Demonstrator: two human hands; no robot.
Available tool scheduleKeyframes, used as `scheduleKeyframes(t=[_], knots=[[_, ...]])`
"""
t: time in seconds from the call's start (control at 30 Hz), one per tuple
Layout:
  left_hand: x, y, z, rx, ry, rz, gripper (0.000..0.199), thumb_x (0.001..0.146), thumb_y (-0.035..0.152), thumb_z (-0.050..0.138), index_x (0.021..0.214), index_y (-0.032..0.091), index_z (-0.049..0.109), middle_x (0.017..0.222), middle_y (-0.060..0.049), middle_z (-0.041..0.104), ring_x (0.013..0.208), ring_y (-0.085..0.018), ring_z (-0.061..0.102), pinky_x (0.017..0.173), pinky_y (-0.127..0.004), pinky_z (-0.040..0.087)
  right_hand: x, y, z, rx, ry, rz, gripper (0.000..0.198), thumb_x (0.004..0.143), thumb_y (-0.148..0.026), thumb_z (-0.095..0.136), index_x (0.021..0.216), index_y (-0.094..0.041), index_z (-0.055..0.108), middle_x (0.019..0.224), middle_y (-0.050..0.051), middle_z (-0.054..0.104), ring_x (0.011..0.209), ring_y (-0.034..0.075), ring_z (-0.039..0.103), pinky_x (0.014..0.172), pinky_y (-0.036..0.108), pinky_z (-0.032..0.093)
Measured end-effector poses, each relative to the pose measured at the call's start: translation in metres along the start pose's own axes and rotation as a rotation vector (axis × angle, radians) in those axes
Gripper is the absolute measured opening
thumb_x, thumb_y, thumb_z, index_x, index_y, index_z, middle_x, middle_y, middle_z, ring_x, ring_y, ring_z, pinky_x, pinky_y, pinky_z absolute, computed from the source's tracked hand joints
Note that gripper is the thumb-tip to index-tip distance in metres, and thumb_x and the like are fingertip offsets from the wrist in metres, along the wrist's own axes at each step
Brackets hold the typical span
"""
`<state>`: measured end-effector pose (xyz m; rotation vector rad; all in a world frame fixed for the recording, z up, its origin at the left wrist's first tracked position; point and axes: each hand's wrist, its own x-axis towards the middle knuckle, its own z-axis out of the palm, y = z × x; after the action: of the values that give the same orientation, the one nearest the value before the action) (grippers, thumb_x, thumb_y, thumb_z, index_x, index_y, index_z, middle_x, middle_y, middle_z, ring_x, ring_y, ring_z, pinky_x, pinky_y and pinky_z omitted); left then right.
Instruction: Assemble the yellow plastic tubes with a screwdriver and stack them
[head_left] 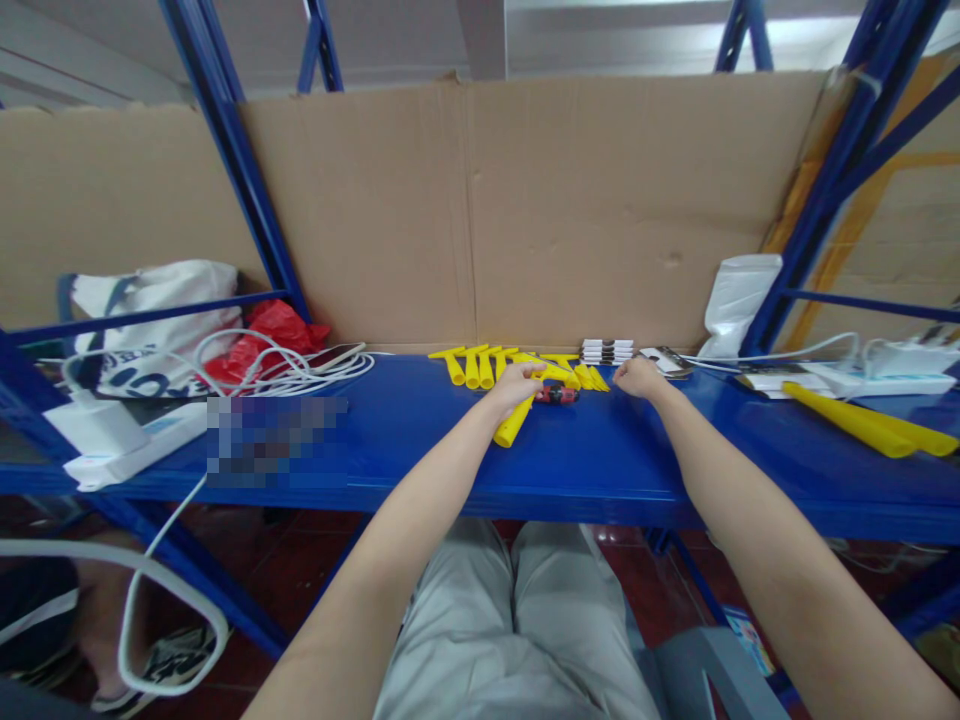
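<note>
My left hand (pixel 519 384) is closed around a yellow tapered tube (pixel 511 428), whose wide end points toward me. A small red and black object (pixel 559 394) lies just right of that hand; its kind is unclear. My right hand (pixel 637 378) rests low over the blue shelf with its fingers curled in; whatever they may hold is hidden. Beyond it is a stack of small white and black packets (pixel 607 352). Several more yellow tubes (pixel 472 368) lie side by side behind my left hand, and some small yellow pieces (pixel 592 378) lie between my hands.
The blue shelf (pixel 420 450) has a cardboard panel (pixel 637 200) behind it. White cables (pixel 292 365), a red bag (pixel 274 335) and a cloth bag (pixel 165 330) are at the left. Yellow tubes (pixel 870 425), a power strip (pixel 877 380) and a white pouch (pixel 739 305) are at the right.
</note>
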<state>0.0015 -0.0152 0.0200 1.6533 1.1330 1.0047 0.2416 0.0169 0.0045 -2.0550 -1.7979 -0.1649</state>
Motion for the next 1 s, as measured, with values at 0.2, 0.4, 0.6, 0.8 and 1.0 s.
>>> scheduleKeyframes(t=[0.2, 0.4, 0.6, 0.8, 1.0], knots=[[0.002, -0.002, 0.003, 0.056, -0.047, 0.082, 0.057, 0.066, -0.01, 0.049, 0.119, 0.009, 0.058, 0.122, -0.013, 0.059, 0.095, -0.016, 0.061, 0.078, -0.024, 0.05, -0.017, -0.043, -0.017, 0.586, -0.039, -0.025, 0.011, 0.071, -0.014, 0.055, 0.071, -0.013, 0.065, 0.081, 0.005, 0.069, 0.076, 0.014, 0.06, 0.072, 0.022, 0.044], [0.006, -0.006, 0.004, 0.008, -0.117, 0.145, 0.057, 0.067, -0.007, 0.051, 0.121, 0.01, 0.058, 0.122, -0.014, 0.059, 0.091, -0.016, 0.062, 0.078, -0.027, 0.051, -0.032, -0.069, -0.019, 0.831, -0.112, -0.064, 0.005, 0.069, -0.013, 0.059, 0.065, -0.014, 0.061, 0.069, 0.001, 0.064, 0.064, 0.009, 0.054, 0.067, 0.021, 0.043], [0.008, -0.008, 0.004, 0.073, -0.095, 0.171, 0.057, 0.065, -0.006, 0.053, 0.12, 0.01, 0.059, 0.122, -0.014, 0.059, 0.079, -0.013, 0.063, 0.077, -0.029, 0.051, -0.034, -0.075, -0.016, 0.792, -0.098, -0.089, 0.008, 0.067, -0.009, 0.058, 0.062, -0.014, 0.062, 0.069, 0.001, 0.065, 0.066, 0.01, 0.055, 0.069, 0.022, 0.042], [0.008, -0.009, 0.004, 0.126, -0.086, 0.194, 0.055, 0.066, -0.005, 0.054, 0.119, 0.011, 0.06, 0.12, -0.012, 0.061, 0.081, -0.014, 0.063, 0.08, -0.029, 0.051, -0.036, -0.076, -0.019, 0.766, -0.109, -0.084, 0.008, 0.067, -0.01, 0.058, 0.062, -0.014, 0.062, 0.07, 0.002, 0.065, 0.067, 0.011, 0.055, 0.069, 0.023, 0.042], [0.001, -0.001, 0.004, 0.118, -0.054, 0.214, 0.049, 0.068, -0.004, 0.054, 0.115, 0.009, 0.061, 0.118, -0.013, 0.062, 0.087, -0.015, 0.062, 0.083, -0.029, 0.049, -0.039, -0.081, -0.023, 0.847, -0.121, -0.003, 0.006, 0.067, -0.012, 0.059, 0.062, -0.014, 0.061, 0.062, 0.0, 0.061, 0.06, 0.01, 0.051, 0.065, 0.023, 0.04]])
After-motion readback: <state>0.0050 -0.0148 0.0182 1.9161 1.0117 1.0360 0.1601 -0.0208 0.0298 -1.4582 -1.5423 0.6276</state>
